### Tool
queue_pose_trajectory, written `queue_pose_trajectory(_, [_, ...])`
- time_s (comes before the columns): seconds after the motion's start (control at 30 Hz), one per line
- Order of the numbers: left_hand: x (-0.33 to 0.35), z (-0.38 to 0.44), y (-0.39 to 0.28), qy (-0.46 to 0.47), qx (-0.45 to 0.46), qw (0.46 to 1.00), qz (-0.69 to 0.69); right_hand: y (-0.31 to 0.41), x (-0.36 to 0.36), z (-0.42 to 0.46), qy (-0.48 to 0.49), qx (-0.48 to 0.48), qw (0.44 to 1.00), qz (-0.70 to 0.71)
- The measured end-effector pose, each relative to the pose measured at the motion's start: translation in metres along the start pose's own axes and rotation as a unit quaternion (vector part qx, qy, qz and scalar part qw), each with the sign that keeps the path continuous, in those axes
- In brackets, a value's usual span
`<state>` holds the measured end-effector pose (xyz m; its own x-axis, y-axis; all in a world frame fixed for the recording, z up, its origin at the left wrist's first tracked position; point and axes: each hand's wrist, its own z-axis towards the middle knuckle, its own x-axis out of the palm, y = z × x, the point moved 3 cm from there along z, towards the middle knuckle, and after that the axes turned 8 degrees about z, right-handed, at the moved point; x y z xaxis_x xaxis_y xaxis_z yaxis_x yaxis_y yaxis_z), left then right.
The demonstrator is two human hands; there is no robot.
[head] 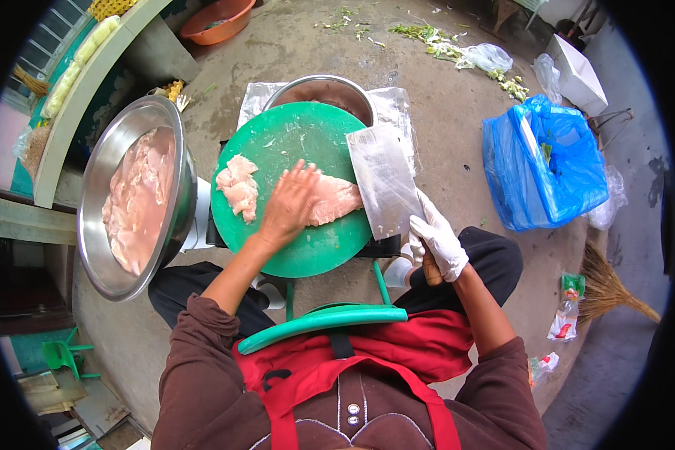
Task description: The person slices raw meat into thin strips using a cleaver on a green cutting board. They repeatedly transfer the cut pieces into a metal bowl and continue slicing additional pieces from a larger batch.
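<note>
My bare left hand (291, 203) lies flat, fingers extended, over the left part of a slab of raw pale meat (334, 201) on a round green cutting board (292, 256). To its left rests a smaller piece of the same meat (238, 188). My right hand (440, 239), in a white glove, grips the wooden handle of a wide cleaver (383, 183). The blade is at the board's right side, by the slab's right end; whether it touches the meat I cannot tell. The underside of my left palm is hidden.
A large steel bowl of raw meat (93, 236) stands left. Behind the board is another steel bowl (369, 101), partly covered by it. A bin lined with blue plastic (512, 185) stands right, near a straw broom (607, 281). Vegetable scraps (427, 39) lie on the floor.
</note>
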<state>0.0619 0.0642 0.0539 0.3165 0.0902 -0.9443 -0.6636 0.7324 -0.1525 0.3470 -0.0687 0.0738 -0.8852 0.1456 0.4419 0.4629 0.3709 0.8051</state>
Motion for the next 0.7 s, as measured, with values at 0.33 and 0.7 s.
queue_pose_trajectory(0.33, [0.023,-0.019,-0.029,0.075,0.021,0.997,0.018,-0.028,-0.006,-0.050,-0.011,0.082,0.996,0.032])
queue_pose_trajectory(0.7, [0.023,-0.019,-0.032,0.041,0.005,0.999,0.020,-0.033,0.005,-0.015,-0.018,0.042,0.999,-0.020])
